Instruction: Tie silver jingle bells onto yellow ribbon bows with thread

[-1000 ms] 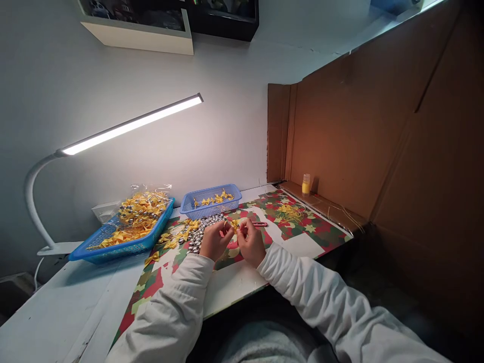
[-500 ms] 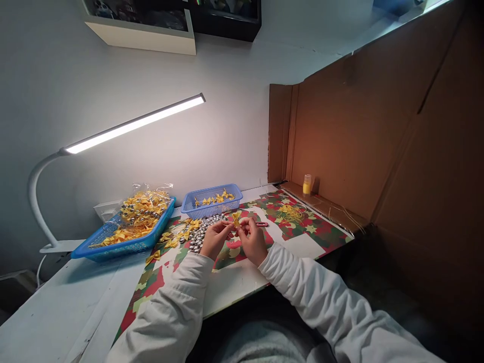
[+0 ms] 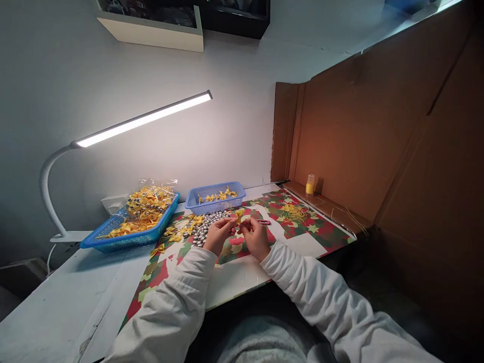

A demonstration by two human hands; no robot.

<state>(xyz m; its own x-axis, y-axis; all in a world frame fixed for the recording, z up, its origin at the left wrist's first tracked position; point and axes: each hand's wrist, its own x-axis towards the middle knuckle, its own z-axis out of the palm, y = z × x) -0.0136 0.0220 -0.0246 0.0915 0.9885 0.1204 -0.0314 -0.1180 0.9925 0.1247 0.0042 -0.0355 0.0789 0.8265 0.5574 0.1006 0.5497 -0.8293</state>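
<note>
Over the patterned sheet, my left hand (image 3: pixel 220 236) and my right hand (image 3: pixel 255 238) are close together with fingers pinched. Between their fingertips a small yellow ribbon bow (image 3: pixel 239 215) sticks up, its lower part covered by the fingers. Whether a bell or thread is attached to it cannot be made out. A pile of small silver bells (image 3: pixel 204 230) lies just left of and behind my left hand. More yellow bows (image 3: pixel 177 232) are strewn left of the bells. Behind my right hand shows a pink-handled tool (image 3: pixel 263 222), partly hidden.
A blue basket (image 3: pixel 124 243) heaped with yellow bows and bells stands left. A smaller blue basket (image 3: pixel 196 207) with some bows is at the back. Yellow threads (image 3: pixel 294 212) lie right, near a small yellow bottle (image 3: pixel 310 186). A lamp (image 3: pixel 147 119) hangs over the left; a cardboard wall (image 3: pixel 351 136) bounds the right.
The whole view has shifted a little, so things appear farther right. My hands stay together at the bow, with their fingertips slightly changed in position.
</note>
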